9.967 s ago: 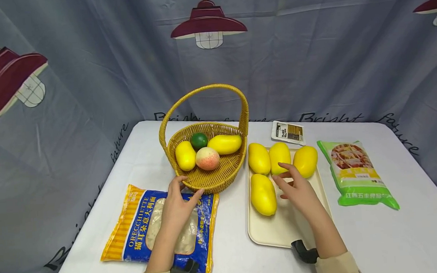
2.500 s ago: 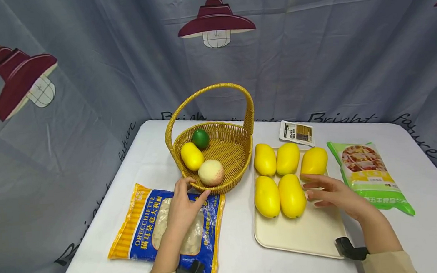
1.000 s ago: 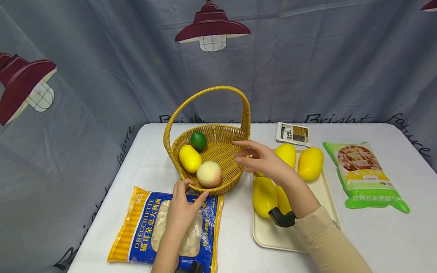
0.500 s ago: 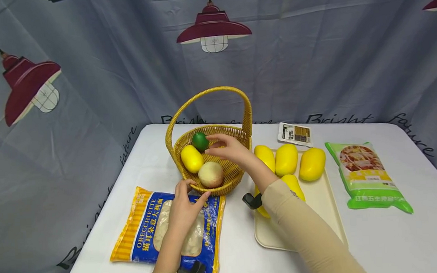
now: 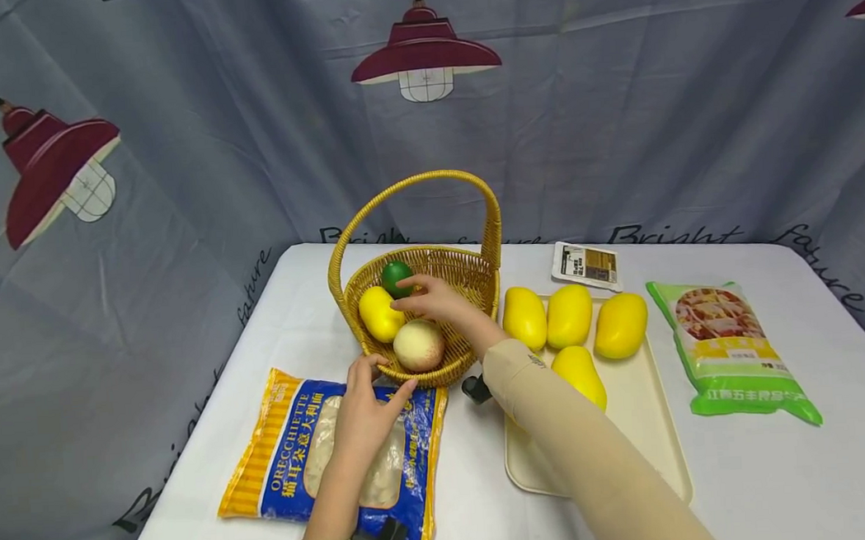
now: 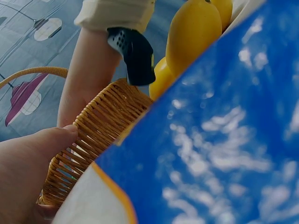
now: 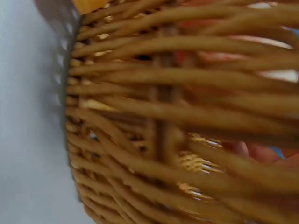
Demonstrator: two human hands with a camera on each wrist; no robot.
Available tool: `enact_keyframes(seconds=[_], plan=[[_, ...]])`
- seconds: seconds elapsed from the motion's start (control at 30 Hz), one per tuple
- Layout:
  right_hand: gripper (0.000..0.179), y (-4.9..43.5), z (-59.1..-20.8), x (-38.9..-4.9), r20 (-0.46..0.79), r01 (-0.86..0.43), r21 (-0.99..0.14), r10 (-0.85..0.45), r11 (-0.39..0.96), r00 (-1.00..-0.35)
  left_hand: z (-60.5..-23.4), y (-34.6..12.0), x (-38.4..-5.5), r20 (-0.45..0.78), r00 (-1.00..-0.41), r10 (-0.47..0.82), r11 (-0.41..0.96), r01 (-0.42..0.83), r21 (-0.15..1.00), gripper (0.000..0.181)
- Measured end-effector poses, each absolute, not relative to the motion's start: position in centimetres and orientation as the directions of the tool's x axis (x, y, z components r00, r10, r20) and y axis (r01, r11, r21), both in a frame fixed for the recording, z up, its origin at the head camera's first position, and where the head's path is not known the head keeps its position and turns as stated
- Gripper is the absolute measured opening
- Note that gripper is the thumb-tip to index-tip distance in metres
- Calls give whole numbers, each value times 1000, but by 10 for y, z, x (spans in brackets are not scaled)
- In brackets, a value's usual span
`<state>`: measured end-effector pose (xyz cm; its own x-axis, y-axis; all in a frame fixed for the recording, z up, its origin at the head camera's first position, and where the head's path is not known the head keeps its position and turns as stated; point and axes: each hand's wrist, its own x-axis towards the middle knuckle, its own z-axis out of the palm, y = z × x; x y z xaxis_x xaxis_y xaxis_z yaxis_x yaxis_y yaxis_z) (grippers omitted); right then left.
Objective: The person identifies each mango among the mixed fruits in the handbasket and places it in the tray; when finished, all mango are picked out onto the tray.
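Observation:
A wicker basket (image 5: 470, 269) with a tall handle holds a yellow mango (image 5: 380, 315), a dark green fruit (image 5: 396, 279) and a peach (image 5: 418, 345). My left hand (image 5: 367, 410) grips the basket's front rim; in the left wrist view its thumb (image 6: 63, 137) lies against the woven wall. Inside the basket, my right hand (image 5: 442, 304) reaches over the peach, its extended fingertips beside the mango and green fruit. Whether they touch is hard to tell. Woven strands fill the right wrist view and mostly hide that hand.
A cream tray (image 5: 638, 422) with several mangoes (image 5: 569, 316) stands to the right, partly covered by the right sleeve. A blue orecchiette bag (image 5: 283, 452) lies under the left forearm. A green food bag (image 5: 730, 347) and a small flat packet (image 5: 586, 265) lie farther right and back.
One mango has gone from the basket, and one more came to lie on the tray. My right hand has since moved left from the tray into the basket. The left hand stays at the rim.

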<state>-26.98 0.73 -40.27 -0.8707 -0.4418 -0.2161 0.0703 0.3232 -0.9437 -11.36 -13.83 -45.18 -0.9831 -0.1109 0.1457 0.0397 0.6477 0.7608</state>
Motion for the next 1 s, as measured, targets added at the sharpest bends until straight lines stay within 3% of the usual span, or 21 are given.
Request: enact_keyframes(seconds=[0.23, 1.0], plan=[[57, -4, -422, -274, -238, 76, -923, -406, 377, -882, -452, -139, -112, 149, -983, -109, 649, 43, 759, 54], [65, -20, -420, -274, -216, -7, -892, -440, 453, -871, -451, -138, -114, 144, -983, -113, 649, 37, 760, 54]])
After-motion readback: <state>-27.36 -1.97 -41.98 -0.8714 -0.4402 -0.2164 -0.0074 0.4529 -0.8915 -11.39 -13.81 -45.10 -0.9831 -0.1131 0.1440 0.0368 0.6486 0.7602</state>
